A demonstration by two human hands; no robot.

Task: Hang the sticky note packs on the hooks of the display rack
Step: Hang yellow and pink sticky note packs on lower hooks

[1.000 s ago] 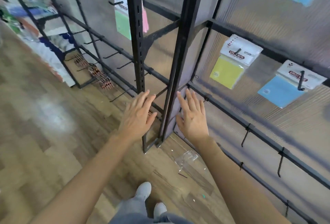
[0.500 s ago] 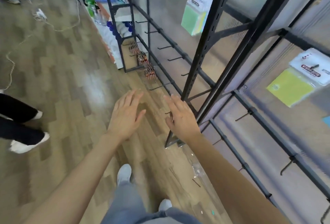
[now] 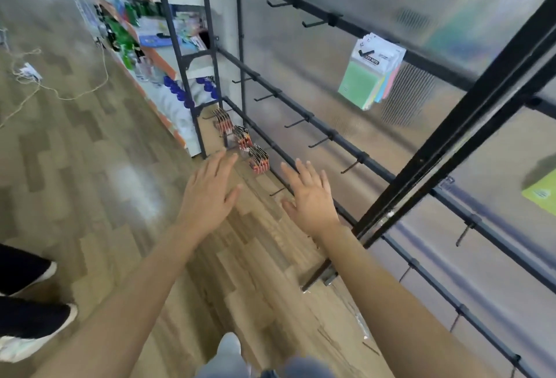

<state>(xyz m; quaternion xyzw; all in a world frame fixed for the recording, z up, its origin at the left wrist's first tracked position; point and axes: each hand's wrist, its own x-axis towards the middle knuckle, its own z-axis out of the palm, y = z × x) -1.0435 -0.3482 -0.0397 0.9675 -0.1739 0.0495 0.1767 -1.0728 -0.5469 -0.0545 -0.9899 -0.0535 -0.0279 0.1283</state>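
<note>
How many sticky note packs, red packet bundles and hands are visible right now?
Sticky note packs: 2, green pack, yellow-green pack at the frame edge
Red packet bundles: 3
Hands: 2, left hand, right hand, both open and empty
Total: 7

- The black display rack (image 3: 451,137) stands beyond and to the right of the right hand (image 3: 313,200), with rows of hooks (image 3: 296,122) along its rails.
- One sticky note pack (image 3: 368,73), green sheet foremost, hangs on an upper hook, above and to the right of both hands.
- Small red packs (image 3: 258,161) hang low on the rack, just beyond the fingertips, between the two hands.
- The wood-pattern floor (image 3: 90,167) lies beneath the hands, and a thin cable (image 3: 75,96) lies on it well to the left of the left hand (image 3: 207,194).
</note>
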